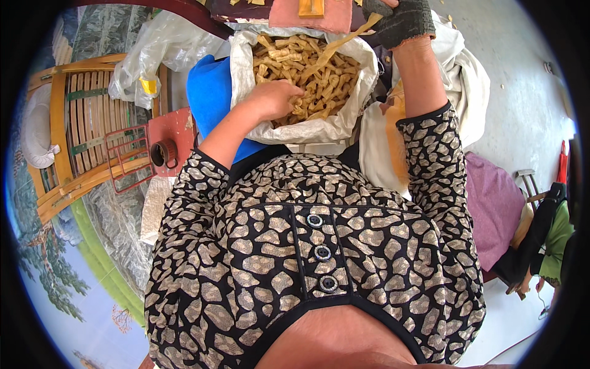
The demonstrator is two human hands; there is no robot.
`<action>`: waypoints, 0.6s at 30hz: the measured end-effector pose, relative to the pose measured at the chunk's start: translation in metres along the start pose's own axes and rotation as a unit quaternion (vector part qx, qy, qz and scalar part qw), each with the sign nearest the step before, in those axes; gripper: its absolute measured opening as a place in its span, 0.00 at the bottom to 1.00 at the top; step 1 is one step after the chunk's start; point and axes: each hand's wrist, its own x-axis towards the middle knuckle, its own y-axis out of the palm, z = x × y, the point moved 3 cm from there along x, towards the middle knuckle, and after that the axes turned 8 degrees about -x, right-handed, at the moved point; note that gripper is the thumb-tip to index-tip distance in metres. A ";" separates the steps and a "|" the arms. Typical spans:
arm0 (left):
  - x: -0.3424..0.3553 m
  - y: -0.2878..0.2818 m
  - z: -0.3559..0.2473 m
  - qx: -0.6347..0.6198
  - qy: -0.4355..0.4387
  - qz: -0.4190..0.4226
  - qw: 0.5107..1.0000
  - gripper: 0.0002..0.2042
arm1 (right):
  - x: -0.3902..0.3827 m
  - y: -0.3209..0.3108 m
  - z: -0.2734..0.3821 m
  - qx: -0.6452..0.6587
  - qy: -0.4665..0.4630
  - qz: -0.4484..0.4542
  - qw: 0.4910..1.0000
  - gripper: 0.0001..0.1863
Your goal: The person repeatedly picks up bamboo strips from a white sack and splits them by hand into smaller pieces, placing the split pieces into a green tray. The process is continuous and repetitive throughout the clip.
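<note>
A white woven sack (243,67) sits in front of me, full of tan, dried, knotted strips (335,83). My left hand (276,99) reaches into it with fingers curled among the pieces; what they hold is hidden. My right hand (402,21), in a dark fingerless glove, is up beyond the sack's right corner, gripping a long tan strip (341,48) that hangs down toward the pile. A pink cloth (286,15) with a small wooden block (311,8) lies at the top edge, just beyond the sack.
Blue fabric (206,92) borders the sack; pale cloth (467,92) is at its right. Leftward are a plastic bag (138,67), a slatted wooden chair (92,117), a red rack (126,154) and a dark mug (165,153). Another person (553,234) is at the far right.
</note>
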 end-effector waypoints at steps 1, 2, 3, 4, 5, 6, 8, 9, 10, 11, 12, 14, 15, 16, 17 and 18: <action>-0.002 -0.004 0.003 -0.047 0.006 -0.050 0.998 0.22 | 0.005 -0.009 -0.004 -0.029 0.002 0.005 1.000 0.14; -0.002 -0.008 0.004 -0.093 0.013 -0.100 0.991 0.23 | 0.005 -0.009 -0.010 -0.021 0.023 0.032 0.999 0.14; -0.004 -0.019 -0.001 -0.038 0.056 -0.195 0.978 0.24 | 0.005 -0.005 -0.019 -0.012 0.048 0.060 0.997 0.14; -0.002 -0.023 -0.007 -0.083 0.062 -0.200 0.974 0.23 | 0.005 -0.004 -0.023 -0.005 0.067 0.087 0.994 0.14; 0.001 -0.025 -0.017 -0.128 0.067 -0.205 0.968 0.22 | 0.004 -0.005 -0.026 0.015 0.087 0.121 0.989 0.14; 0.000 -0.028 -0.026 -0.174 0.065 -0.213 0.959 0.21 | 0.004 -0.002 -0.025 0.035 0.069 0.131 0.988 0.14; 0.015 -0.021 -0.043 -0.220 -0.008 -0.075 0.973 0.19 | -0.001 0.001 0.006 0.066 0.003 0.144 0.987 0.13; 0.023 -0.014 -0.037 -0.201 0.011 -0.041 0.979 0.16 | 0.000 -0.005 0.027 0.104 -0.045 0.186 0.976 0.13; 0.026 -0.005 -0.028 -0.193 0.022 -0.008 0.981 0.14 | -0.002 -0.003 0.043 0.130 -0.082 0.202 0.967 0.13; 0.023 0.001 -0.017 -0.209 0.004 -0.027 0.977 0.13 | -0.005 -0.002 0.054 0.151 -0.111 0.181 0.965 0.14; 0.021 0.003 -0.013 -0.222 -0.006 -0.043 0.974 0.13 | -0.005 -0.008 0.067 0.169 -0.137 0.186 0.958 0.14; 0.015 0.001 -0.007 -0.257 -0.019 -0.071 0.964 0.13 | -0.007 -0.020 0.079 0.179 -0.169 0.158 0.956 0.13; 0.011 -0.003 -0.005 -0.278 -0.023 -0.084 0.957 0.12 | -0.006 -0.021 0.077 0.173 -0.159 0.151 0.960 0.13; 0.006 -0.007 -0.006 -0.299 -0.027 -0.098 0.949 0.12 | -0.005 -0.020 0.074 0.168 -0.148 0.145 0.964 0.13; 0.000 -0.010 -0.009 -0.414 -0.018 -0.112 0.903 0.11 | -0.004 -0.020 0.070 0.162 -0.136 0.139 0.967 0.13; -0.005 -0.021 -0.013 -0.444 0.009 -0.125 0.887 0.10 | -0.001 -0.023 0.066 0.145 -0.121 0.132 0.973 0.13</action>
